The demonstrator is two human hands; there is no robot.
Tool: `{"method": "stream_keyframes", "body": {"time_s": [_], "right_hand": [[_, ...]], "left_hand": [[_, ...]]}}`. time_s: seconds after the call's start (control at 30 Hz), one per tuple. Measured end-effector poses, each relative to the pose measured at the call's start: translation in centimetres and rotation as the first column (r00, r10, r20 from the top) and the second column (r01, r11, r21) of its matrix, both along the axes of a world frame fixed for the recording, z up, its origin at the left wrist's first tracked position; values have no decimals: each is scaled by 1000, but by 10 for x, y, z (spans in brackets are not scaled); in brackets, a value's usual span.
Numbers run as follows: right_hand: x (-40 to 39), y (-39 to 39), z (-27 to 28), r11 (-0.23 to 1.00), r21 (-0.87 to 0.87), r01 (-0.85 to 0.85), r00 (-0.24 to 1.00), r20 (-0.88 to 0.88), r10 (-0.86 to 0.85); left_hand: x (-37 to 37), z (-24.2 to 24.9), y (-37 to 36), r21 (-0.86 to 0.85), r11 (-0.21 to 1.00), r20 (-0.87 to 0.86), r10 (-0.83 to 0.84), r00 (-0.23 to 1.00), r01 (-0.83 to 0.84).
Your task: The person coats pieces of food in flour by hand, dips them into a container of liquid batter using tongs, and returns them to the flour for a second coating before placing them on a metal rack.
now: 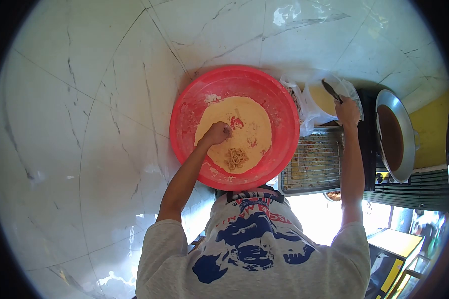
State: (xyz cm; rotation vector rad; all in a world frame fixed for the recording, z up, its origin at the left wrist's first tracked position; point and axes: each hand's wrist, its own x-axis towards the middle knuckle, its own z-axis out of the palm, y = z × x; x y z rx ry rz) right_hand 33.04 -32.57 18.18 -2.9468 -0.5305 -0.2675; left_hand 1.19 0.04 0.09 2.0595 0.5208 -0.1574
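A large red basin [184,107] holds pale yellow flour-like powder [252,119]. My left hand [218,133] is over the powder with its fingers curled closed; whatever is inside them, if anything, is hidden. Just below it, a small heap of light brown strips [236,158] lies on the powder. To the right, my right hand [347,110] grips a dark utensil [330,89] whose far end sticks up to the left. It is above a white tub [312,102] lined with clear plastic, which contains a pale yellow liquid [322,98].
Below the tub is a metal tray with a wire rack [312,162], dotted with crumbs. Farther right, a wide metal pan [409,142] of brown liquid stands on a dark stove [368,134]. A marbled tile wall [110,99] rises behind. A yellow and black box [391,254] is at lower right.
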Motion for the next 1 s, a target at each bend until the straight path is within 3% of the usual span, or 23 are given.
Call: {"method": "stream_keyframes", "body": {"time_s": [0.03,0.13,0.37,0.47,0.57,0.67,0.77,0.87,0.97,1.0], "right_hand": [[-4,-1,3,997,-73,-13,1000,-17,12],[-6,-6,-6,1000,5,-22,999,31,22],[-14,-10,-3,999,-47,-12,997,-74,9],[-14,-7,-2,1000,-23,-9,1000,-29,8],[-15,-7,0,1000,-18,-12,1000,6,12],[-21,-8,5,999,-47,2,999,-41,-4],[-22,-4,6,999,-51,18,999,-31,-19],[-20,-5,4,998,-63,27,999,-25,-28],[-21,-6,2,996,-83,21,999,-40,-25],[-24,-5,5,997,-76,26,999,-36,-29]], "left_hand": [[-1,3,-1,-3,1000,-25,-1,1000,1],[1,10,-5,-14,1000,-32,11,999,-11],[0,11,-3,-78,997,26,1,1000,1],[-3,15,-2,152,985,-14,-80,997,81],[-7,-4,5,140,988,117,-84,990,68],[-5,-10,16,-243,965,120,-68,990,96],[-7,-4,10,-234,971,120,73,990,-43],[-6,5,6,-16,999,136,32,990,-30],[-4,14,6,68,998,-9,-15,1000,16],[-3,13,6,56,998,12,0,1000,-1]]}}
